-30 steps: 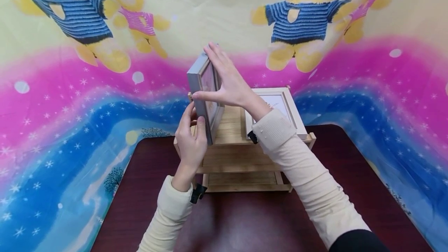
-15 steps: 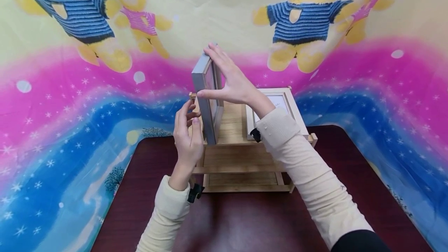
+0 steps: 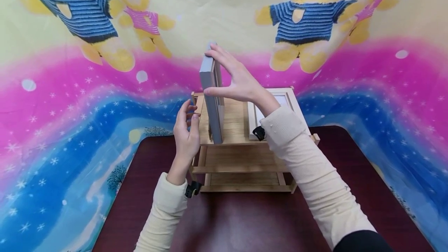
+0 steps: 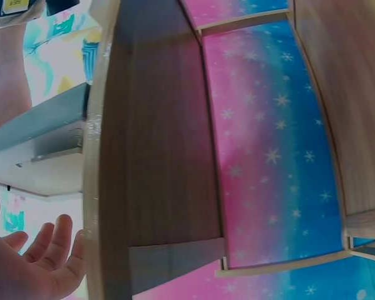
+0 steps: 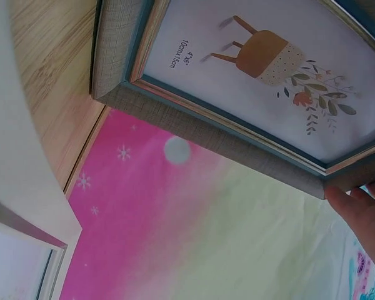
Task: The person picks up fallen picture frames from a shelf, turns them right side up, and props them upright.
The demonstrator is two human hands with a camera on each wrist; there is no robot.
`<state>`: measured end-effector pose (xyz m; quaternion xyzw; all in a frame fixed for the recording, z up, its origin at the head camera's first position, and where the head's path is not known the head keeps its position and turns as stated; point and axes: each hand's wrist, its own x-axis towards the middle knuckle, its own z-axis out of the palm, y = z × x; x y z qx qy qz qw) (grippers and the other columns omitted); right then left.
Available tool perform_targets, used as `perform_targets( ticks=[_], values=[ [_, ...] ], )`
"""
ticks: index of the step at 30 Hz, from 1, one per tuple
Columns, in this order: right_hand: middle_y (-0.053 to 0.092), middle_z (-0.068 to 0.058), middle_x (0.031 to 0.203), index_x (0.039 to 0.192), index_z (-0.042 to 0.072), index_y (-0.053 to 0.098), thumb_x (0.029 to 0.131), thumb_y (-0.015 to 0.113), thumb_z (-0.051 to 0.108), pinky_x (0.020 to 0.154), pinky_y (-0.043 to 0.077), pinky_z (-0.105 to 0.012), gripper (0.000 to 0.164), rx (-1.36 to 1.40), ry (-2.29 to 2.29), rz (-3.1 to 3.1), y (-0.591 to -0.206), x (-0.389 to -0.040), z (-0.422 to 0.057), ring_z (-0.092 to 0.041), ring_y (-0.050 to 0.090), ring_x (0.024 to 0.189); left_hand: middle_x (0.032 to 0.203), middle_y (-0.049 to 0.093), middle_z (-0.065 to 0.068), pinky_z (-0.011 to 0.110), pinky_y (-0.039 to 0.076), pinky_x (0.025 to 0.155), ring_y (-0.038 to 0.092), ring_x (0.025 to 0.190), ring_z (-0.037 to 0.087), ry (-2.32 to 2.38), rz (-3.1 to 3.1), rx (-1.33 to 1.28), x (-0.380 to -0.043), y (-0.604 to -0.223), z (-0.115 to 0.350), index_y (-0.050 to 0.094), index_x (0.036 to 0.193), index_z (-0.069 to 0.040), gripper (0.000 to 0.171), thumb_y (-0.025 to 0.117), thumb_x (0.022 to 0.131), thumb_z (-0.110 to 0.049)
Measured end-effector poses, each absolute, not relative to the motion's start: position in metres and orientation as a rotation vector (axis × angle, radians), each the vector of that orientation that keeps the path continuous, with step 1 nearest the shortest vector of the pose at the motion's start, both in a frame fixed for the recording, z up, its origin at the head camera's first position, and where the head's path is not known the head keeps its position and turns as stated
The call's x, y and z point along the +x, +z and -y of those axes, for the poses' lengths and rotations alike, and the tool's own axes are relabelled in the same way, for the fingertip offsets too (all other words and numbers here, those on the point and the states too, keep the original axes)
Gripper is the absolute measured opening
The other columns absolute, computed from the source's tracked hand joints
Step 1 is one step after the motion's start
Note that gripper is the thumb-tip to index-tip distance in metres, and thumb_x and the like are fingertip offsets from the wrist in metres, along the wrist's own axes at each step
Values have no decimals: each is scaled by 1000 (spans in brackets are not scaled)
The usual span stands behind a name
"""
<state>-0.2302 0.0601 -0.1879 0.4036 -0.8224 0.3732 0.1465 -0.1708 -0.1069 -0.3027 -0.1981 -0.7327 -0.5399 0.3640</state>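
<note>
A grey picture frame (image 3: 212, 104) stands upright, almost edge-on, on the left part of a wooden shelf's top board (image 3: 235, 123). My right hand (image 3: 241, 83) holds it, thumb against its near edge and fingers over its top. The right wrist view shows the picture (image 5: 262, 59), a vase with leafy sprigs, and fingertips at the frame's corner. Left of the frame, my left hand (image 3: 186, 137) is raised with loosely bent fingers, apart from it. The left wrist view shows the frame's side and back (image 4: 40, 125) beyond the board's edge.
A white picture frame (image 3: 296, 106) lies at the right of the shelf top, partly behind my right forearm. Lower shelf boards (image 3: 241, 158) lie beneath. The shelf stands on a dark red table (image 3: 252, 221), with a cartoon bear backdrop (image 3: 224, 14) behind.
The grey frame has turned more edge-on and shifted slightly right, with my right hand still on it. My left hand has let go of its near edge and drawn away left.
</note>
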Motion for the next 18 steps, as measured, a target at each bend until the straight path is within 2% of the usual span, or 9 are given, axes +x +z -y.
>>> perform_targets(
  ticks=[4,11,18],
  values=[
    [18,-1,150,140,14,35,73,73,32,107,18,-37,79,1162,1060,2355,-187,-230,-62,-3,11,134,106,51,33,50,47,75,55,90,44,-1404,1910,-521,-160,-293,102,39,124,18,36,41,89,11],
    [23,-1,149,138,13,38,72,75,30,105,23,-33,77,1211,1098,2337,-185,-234,-64,-3,16,133,104,50,35,51,48,75,55,90,44,-1393,1990,-610,-159,-292,102,40,124,18,35,40,90,9],
    [19,-5,150,139,6,36,73,75,11,106,23,-26,77,1307,1246,2333,-178,-231,-66,-7,16,135,109,51,33,52,46,80,53,98,44,-1526,2045,-611,-166,-287,106,41,127,13,38,45,91,3]
  ],
)
